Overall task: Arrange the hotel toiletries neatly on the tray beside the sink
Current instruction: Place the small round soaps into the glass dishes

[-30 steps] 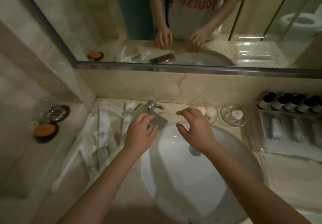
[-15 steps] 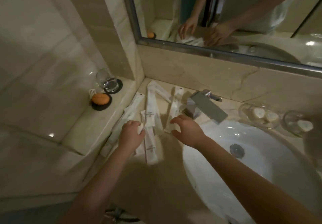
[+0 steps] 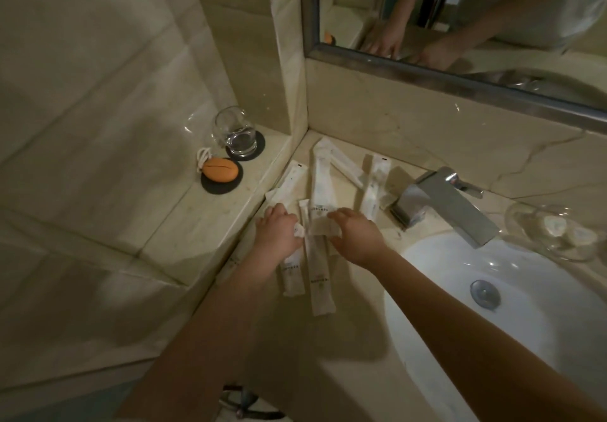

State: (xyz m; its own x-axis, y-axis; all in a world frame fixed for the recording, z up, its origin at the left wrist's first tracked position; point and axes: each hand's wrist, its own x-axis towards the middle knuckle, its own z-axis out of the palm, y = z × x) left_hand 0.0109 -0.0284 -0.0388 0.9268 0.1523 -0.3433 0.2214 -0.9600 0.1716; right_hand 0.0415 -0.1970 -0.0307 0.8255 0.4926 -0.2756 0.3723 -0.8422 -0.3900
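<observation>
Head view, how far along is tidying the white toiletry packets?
Done: nothing visibly; the long white paper packets lie scattered on the beige marble counter, and no tray shows. In hand: the left hand grips a small white packet, the right hand pinches a wide white packet. Left: gathering them all and laying them on the tray.

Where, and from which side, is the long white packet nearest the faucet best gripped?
Pinch the near end of the packet from above, reaching in from the front. It lies flat and thin on the counter, pointing away; a slanted packet ends beside its far half, and the faucet crowds its right.
</observation>
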